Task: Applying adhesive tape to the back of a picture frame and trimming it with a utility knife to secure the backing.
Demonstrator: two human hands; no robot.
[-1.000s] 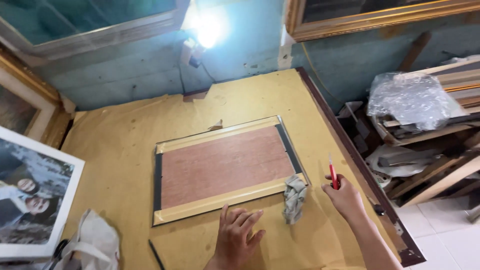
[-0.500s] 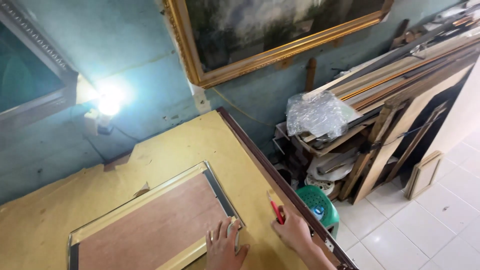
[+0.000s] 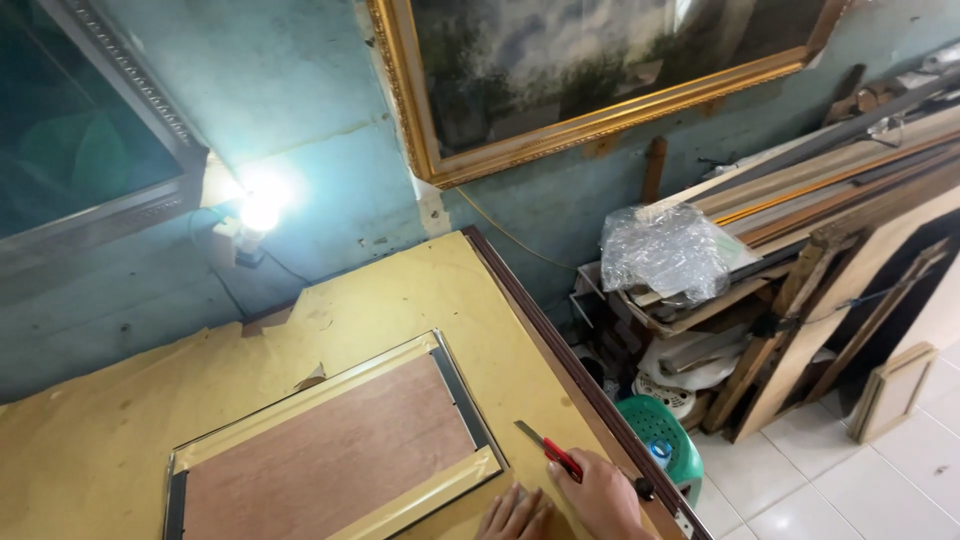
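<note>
A red-handled utility knife with a silver blade [image 3: 548, 451] lies over the mustard-yellow paper-covered bench [image 3: 400, 300], beside a reddish-brown plywood-backed picture frame edged in tan tape and black rim [image 3: 335, 455], under a teal wall [image 3: 300, 150] and a gold-framed dark painting [image 3: 600, 70].

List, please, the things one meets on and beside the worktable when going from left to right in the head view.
Face-down picture frame with brown backing board → left hand → red utility knife in the right hand → green plastic stool → crumpled clear plastic sheet → small wooden frame on the floor.
</note>
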